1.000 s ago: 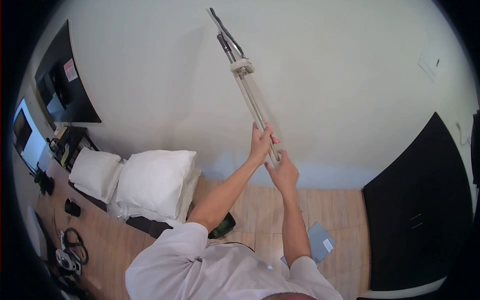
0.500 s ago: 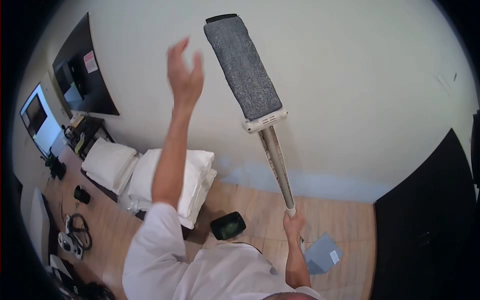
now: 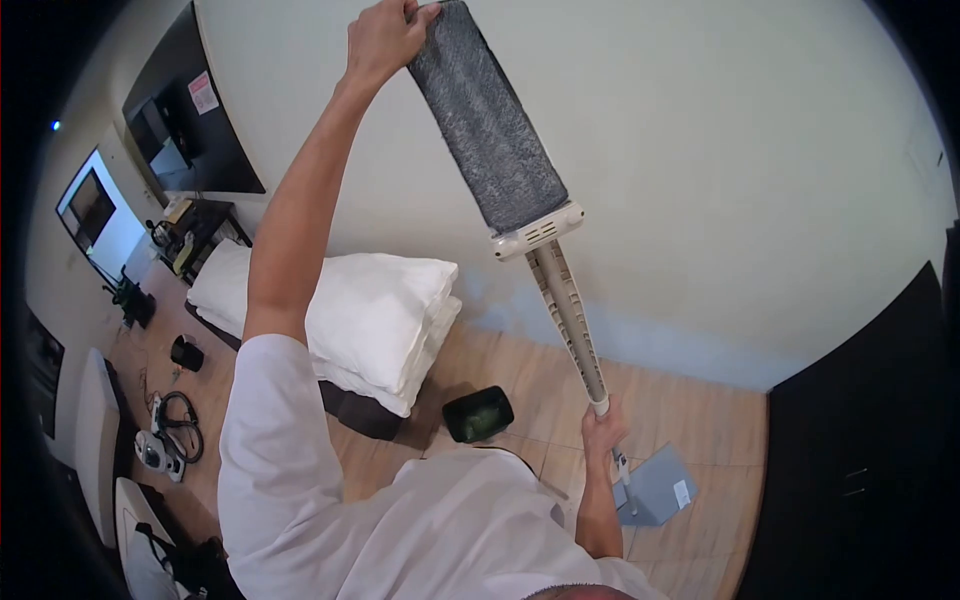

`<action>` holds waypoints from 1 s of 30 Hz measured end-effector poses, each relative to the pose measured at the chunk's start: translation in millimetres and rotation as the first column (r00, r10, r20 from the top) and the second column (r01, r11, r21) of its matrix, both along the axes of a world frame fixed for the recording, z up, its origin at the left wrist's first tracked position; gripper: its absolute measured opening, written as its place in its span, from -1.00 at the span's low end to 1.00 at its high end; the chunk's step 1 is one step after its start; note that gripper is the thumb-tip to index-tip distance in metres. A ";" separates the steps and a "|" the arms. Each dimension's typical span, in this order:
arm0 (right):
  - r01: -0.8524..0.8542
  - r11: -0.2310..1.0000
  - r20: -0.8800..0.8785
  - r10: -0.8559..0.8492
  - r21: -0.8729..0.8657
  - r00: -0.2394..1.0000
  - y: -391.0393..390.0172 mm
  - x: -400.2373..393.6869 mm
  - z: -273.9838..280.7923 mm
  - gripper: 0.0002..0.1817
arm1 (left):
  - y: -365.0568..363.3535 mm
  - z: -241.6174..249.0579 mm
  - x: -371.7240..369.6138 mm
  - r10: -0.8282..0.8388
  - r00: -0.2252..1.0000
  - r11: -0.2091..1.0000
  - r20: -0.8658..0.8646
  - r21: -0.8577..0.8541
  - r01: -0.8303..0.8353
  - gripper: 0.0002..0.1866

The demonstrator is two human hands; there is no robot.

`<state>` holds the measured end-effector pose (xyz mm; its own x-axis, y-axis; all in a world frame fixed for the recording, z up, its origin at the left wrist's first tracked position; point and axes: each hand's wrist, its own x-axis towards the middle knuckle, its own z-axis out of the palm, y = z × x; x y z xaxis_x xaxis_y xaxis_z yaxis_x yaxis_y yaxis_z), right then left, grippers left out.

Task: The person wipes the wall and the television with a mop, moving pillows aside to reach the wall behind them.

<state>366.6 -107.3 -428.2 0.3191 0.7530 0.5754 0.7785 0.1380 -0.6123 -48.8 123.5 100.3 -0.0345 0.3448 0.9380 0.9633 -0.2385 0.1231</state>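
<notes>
Half a second ago the left hand was in the air with fingers spread, clear of the mop; now it is up at the top end of the mop pad, fingers curled over the pad's upper edge and gripping it. The right hand has stayed low, wrapped closed around the bottom of the pole, and the mop has kept its tilt, head up and leaning to the left, against the wall. Nearest the camera is the person's white shirt, with one arm raised high and the other reaching forward and down. Just past the right hand one grey flat piece lies on the wooden floor, with a small white label on it. Left of that, one dark bin with something green inside stands on the floor. Beyond it one stack of white bedding sits on a dark base, and a second white pillow lies further left. On the floor at the left edge lie one coiled cable and one small dark cup. Farthest off, one dark screen hangs on the wall, with a cluttered low stand under it. At the right, one dark cabinet stands against the wall.
</notes>
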 end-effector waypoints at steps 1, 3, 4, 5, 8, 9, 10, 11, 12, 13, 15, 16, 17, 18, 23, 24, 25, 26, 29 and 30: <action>-0.005 1.000 0.007 0.005 0.000 1.000 -6.4 -2.4 -1.1 -0.80 | -7.9 0.8 1.9 -0.025 0.999 1.000 0.023 -0.006 0.025 -0.61; -0.014 1.000 0.005 0.014 0.000 1.000 -4.7 -6.7 0.5 -0.81 | -9.6 12.2 2.0 -0.001 1.000 0.998 -0.017 -0.068 0.000 -0.62; -0.022 1.000 -0.003 0.021 -0.002 1.000 -5.4 -9.4 1.1 -0.82 | -8.6 17.5 2.4 0.015 0.998 0.992 -0.054 -0.125 -0.021 -0.62; -0.026 1.000 -0.013 0.026 -0.006 1.000 -7.2 -12.9 1.2 -0.82 | -8.4 22.5 2.4 0.014 0.998 0.991 -0.062 -0.135 -0.023 -0.62; -0.093 0.993 -0.069 0.088 -0.077 0.994 -13.1 -26.0 3.8 -0.81 | -17.1 32.1 13.6 0.001 1.000 0.975 -0.021 -0.224 -0.006 -0.53; -0.090 0.993 -0.074 0.084 -0.074 0.994 -12.5 -30.4 5.6 -0.81 | -20.8 33.8 18.3 -0.083 0.973 0.947 0.214 -0.289 0.144 -0.37; -0.174 0.968 -0.190 0.139 -0.179 0.972 -10.5 -31.4 15.3 -0.80 | -28.4 34.0 22.9 -0.147 0.883 0.904 0.447 -0.302 0.303 -0.17; -0.269 0.921 -0.315 0.176 -0.282 0.933 -13.8 -33.4 25.4 -0.78 | -27.9 20.5 17.8 -0.150 0.883 0.903 0.445 -0.302 0.305 -0.17; -0.264 0.923 -0.313 0.172 -0.279 0.934 -16.9 -33.8 35.3 -0.78 | -19.5 -9.2 3.5 -0.462 0.555 0.794 0.692 0.043 0.607 -0.16; -0.312 0.908 -0.331 0.214 -0.278 0.919 -11.5 -34.6 46.4 -0.76 | -5.5 -38.1 -3.5 -0.688 0.093 0.555 0.719 0.439 0.707 -0.08; -0.348 0.900 -0.343 0.251 -0.261 0.905 -1.4 -28.6 69.2 -0.74 | -20.9 -142.3 28.6 -0.570 0.046 0.566 0.820 0.352 0.745 0.03; -0.417 0.860 -0.372 0.299 -0.293 0.879 4.0 -23.5 82.2 -0.72 | -17.6 -217.1 53.8 -0.546 0.085 0.513 0.833 0.253 0.820 0.01; -0.483 0.815 -0.400 0.345 -0.322 0.849 9.9 -20.1 96.0 -0.70 | -27.0 -290.0 82.0 -0.538 0.267 0.444 0.799 0.000 0.896 -0.05; -0.474 0.823 -0.392 0.343 -0.313 0.854 15.9 -17.3 111.1 -0.70 | -48.6 -304.1 125.3 -0.425 0.172 0.319 0.889 -0.031 0.947 -0.14; -0.615 0.689 -0.530 0.381 -0.383 0.758 16.7 17.5 180.8 -0.50 | -81.9 -282.9 235.6 -0.106 -0.409 0.293 0.906 0.421 0.858 -0.60; -0.616 0.674 -0.524 0.380 -0.408 0.762 2.2 29.3 190.1 -0.50 | -70.2 -281.5 236.6 -0.116 -0.478 0.413 0.871 0.480 0.774 -0.71; -0.512 0.725 -0.377 0.362 -0.461 0.853 -12.1 44.2 200.2 -0.46 | -59.3 -278.5 231.8 -0.114 -0.484 0.426 0.868 0.483 0.765 -0.71; -0.399 0.779 -0.225 0.330 -0.483 0.917 -23.6 60.6 202.4 -0.41 | -47.6 -273.2 227.3 -0.117 -0.516 0.465 0.848 0.506 0.726 -0.74; -0.196 0.697 -0.133 0.145 -0.689 0.980 -71.7 135.2 168.2 -0.41 | -15.3 -260.1 218.3 -0.120 -0.522 0.522 0.845 0.501 0.691 -0.76; -0.190 0.701 -0.149 0.120 -0.688 0.982 -92.3 158.5 148.3 -0.41 | -3.3 -260.7 213.8 -0.110 -0.502 0.566 0.858 0.469 0.679 -0.75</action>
<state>525.0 -199.6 -279.9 0.1830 0.9706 -0.1564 0.7242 -0.2407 -0.6462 165.0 120.2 -160.4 -0.2522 0.9655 -0.0643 -0.7110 -0.1398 0.6892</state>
